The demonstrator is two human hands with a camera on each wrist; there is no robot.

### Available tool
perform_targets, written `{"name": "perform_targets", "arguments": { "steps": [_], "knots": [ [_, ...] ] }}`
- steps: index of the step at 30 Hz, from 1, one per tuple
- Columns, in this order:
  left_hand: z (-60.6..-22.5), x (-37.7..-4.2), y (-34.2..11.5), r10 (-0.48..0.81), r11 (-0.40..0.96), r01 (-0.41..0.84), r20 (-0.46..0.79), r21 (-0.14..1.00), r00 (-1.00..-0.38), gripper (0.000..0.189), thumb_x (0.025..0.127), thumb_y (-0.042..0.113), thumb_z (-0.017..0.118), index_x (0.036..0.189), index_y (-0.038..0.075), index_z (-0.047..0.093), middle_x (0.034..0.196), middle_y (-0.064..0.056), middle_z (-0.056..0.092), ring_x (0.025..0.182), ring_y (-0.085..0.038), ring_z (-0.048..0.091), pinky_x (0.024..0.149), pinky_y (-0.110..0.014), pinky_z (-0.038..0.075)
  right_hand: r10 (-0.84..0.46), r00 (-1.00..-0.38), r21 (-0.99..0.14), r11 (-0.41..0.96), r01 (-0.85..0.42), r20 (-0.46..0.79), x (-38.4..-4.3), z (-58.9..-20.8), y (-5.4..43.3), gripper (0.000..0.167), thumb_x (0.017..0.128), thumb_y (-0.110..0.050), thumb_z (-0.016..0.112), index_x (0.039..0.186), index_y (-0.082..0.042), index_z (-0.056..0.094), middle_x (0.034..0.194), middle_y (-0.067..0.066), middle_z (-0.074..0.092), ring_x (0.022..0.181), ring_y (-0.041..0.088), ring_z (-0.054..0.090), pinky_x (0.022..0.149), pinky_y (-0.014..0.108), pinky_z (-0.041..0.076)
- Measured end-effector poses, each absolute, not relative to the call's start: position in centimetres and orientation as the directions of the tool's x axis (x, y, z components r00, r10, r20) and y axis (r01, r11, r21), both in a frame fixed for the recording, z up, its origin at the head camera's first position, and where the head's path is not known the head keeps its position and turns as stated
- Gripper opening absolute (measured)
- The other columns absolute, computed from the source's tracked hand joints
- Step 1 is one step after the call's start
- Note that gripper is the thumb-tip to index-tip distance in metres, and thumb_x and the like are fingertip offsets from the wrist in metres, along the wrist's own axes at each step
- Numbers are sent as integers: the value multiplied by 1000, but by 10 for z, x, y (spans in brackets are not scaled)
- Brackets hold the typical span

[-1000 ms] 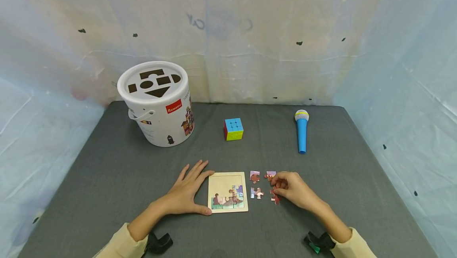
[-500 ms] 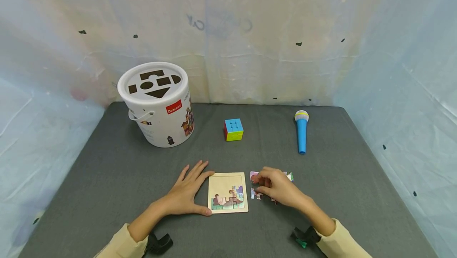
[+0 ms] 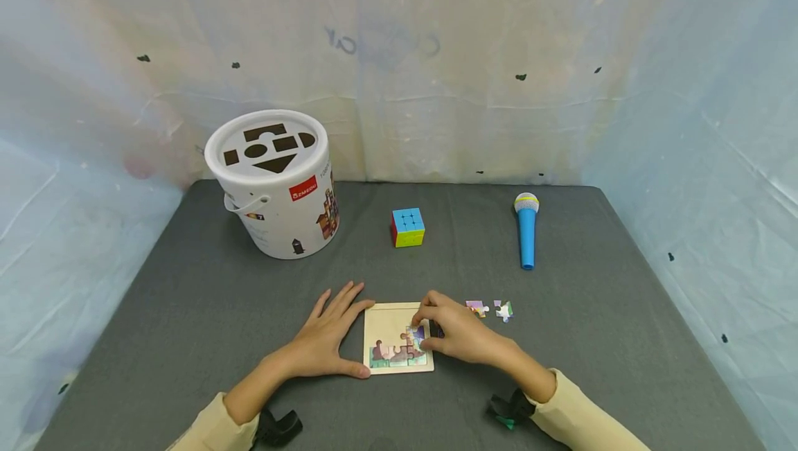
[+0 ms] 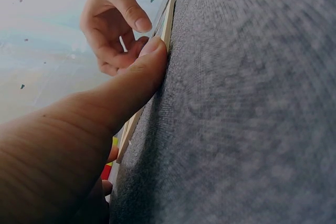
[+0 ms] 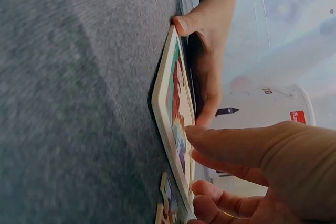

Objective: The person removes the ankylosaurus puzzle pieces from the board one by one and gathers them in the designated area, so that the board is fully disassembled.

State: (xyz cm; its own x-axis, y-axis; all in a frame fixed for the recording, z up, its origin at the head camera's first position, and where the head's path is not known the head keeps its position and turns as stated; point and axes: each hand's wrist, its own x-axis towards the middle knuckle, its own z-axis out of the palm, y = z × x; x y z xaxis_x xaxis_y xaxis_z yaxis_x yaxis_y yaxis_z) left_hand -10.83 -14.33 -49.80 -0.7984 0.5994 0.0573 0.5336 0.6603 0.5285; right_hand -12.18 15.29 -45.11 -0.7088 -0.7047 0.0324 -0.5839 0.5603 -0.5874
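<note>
In the head view a square wooden puzzle board (image 3: 383, 319) lies on the dark cloth, with jigsaw pieces (image 3: 395, 354) in its lower and right parts. My left hand (image 3: 327, 340) rests at the board's left side, fingers spread, thumb and index finger touching its edge. My right hand (image 3: 458, 330) hovers over the board's right side. In the right wrist view its thumb (image 5: 220, 142) and index finger stand apart, with no piece visible between them. Two loose jigsaw pieces, one purple-pink (image 3: 476, 308) and one white-green (image 3: 503, 310), lie to the right.
A puzzle cube (image 3: 408, 227) and a blue toy microphone (image 3: 527, 233) lie farther back. At the back left stands a white bucket (image 3: 280, 208) with shape holes in its lid. More loose pieces (image 5: 169, 195) lie beside the board, mostly hidden by my right hand.
My right hand has moved left from the loose pieces to over the board's right side, uncovering the two far loose pieces. My left hand has stayed put.
</note>
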Motion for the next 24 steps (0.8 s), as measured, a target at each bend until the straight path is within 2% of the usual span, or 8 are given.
{"name": "perform_targets", "arguments": {
  "steps": [7, 24],
  "knots": [
    [-499, -108, -144, 602, 645, 545, 82, 535, -794, 109, 69, 73, 75, 154, 16, 36, 164, -17, 17, 152, -36, 9, 115, -65, 2, -713, -701, -577, 574, -580, -5, -122, -452, 144, 29, 83, -16, 83, 109, -10, 73, 105, 2, 55, 83, 15, 52, 69, 23, 44],
    [-498, -107, -143, 600, 649, 543, 79, 533, -796, 109, 69, 70, 78, 153, 15, 36, 164, -17, 17, 151, -37, 9, 115, -65, 1, -714, -700, -590, 573, -569, -20, -123, -453, 140, 26, 83, -13, 82, 107, -10, 72, 103, 0, 55, 80, 13, 50, 67, 21, 43]
  ]
}}
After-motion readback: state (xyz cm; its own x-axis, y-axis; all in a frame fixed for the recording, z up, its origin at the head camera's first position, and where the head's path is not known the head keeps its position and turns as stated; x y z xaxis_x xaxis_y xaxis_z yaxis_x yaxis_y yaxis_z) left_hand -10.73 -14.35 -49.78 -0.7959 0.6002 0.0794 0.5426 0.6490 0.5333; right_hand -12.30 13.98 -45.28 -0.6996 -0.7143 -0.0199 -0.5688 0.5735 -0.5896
